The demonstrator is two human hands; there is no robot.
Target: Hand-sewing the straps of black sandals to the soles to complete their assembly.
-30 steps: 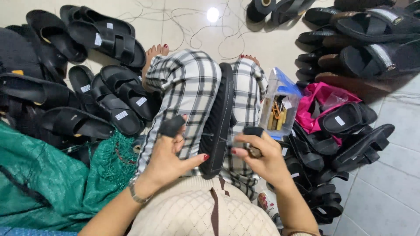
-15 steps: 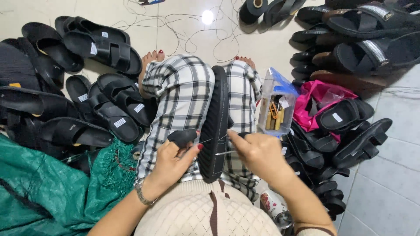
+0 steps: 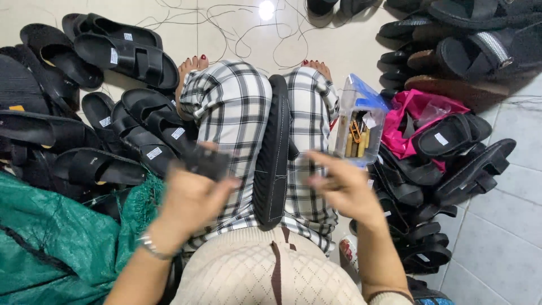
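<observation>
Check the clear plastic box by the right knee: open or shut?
Open. The clear plastic box has its blue lid tipped up at the back, and the yellowish pieces inside show uncovered from above.

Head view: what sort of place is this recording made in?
Probably a small home sandal-making workshop. The person sits on a tiled floor with a black sole between the knees, piles of black sandals either side, and loose threads ahead.

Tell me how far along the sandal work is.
Done: hard to tell; black sandals lie heaped on both sides, finished or not. In hand: a black sole stands on edge between the knees, pale stitching along its rim; the left hand holds a dark strap piece, the right hand is blurred. Left: loose thread lies on the floor.
</observation>
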